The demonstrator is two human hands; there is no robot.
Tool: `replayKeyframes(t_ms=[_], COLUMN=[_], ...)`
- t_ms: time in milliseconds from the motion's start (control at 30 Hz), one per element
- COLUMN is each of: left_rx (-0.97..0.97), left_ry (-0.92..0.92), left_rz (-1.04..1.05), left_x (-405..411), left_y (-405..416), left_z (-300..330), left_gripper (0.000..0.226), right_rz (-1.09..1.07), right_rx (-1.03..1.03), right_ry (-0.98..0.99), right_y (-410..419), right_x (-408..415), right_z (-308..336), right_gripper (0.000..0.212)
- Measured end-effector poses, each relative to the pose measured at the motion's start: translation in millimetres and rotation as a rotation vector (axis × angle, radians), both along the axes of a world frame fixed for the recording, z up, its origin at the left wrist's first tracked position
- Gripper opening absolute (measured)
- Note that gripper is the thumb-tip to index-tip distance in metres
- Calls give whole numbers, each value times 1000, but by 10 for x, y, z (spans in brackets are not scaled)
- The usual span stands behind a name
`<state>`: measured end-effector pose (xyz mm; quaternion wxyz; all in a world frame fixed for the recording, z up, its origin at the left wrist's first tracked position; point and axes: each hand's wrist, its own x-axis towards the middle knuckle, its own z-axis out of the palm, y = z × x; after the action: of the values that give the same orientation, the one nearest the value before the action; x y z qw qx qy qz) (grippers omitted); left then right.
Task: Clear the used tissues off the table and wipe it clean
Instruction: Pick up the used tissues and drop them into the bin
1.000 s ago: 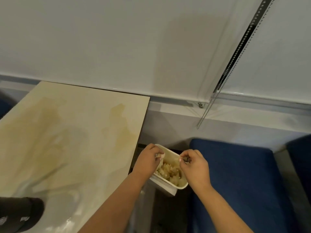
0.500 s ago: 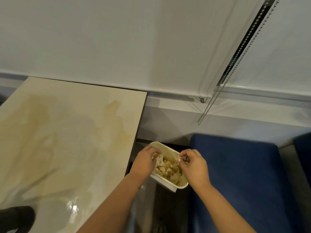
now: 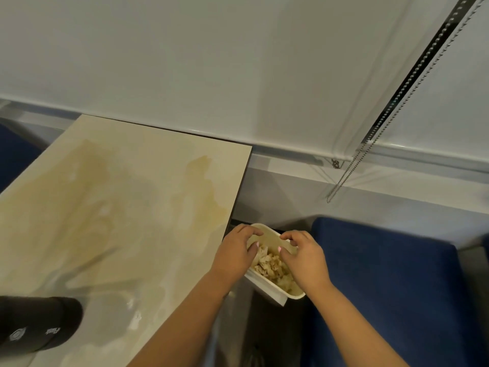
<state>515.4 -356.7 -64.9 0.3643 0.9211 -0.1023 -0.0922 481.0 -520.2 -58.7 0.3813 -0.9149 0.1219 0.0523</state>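
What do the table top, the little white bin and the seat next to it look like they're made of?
Table top: probably laminate or polished stone-look board, beige and glossy, with light glare near its front. White bin: seemingly plastic, with thin smooth matte walls and a rounded rim. It holds crumpled tissues. Blue seat: likely woven upholstery fabric, dull with no shine.

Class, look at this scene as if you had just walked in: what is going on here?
A person is clearing up beside a table. Both hands are over a small white bin between the table edge and a blue seat. The left hand and the right hand have curled fingers at its rim, above crumpled used tissues inside. The tabletop shows yellowish smears, so wiping is not yet done.
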Motion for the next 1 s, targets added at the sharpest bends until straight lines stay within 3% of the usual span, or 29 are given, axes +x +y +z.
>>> replayKeyframes(t_ms=[533,1000], left_rx=[-110,-158], left_ry=[-187,-282], left_rz=[211,443], left_x=[-492,-1779], left_y=[778,1846], left_z=[672,1122], left_gripper=[22,21], right_rz=[193,394], right_rx=[75,172], right_ry=[-170,-269], right_y=[812,1973], right_x=[-147,-1093], right_z=[713,1134], right_gripper=[24,22])
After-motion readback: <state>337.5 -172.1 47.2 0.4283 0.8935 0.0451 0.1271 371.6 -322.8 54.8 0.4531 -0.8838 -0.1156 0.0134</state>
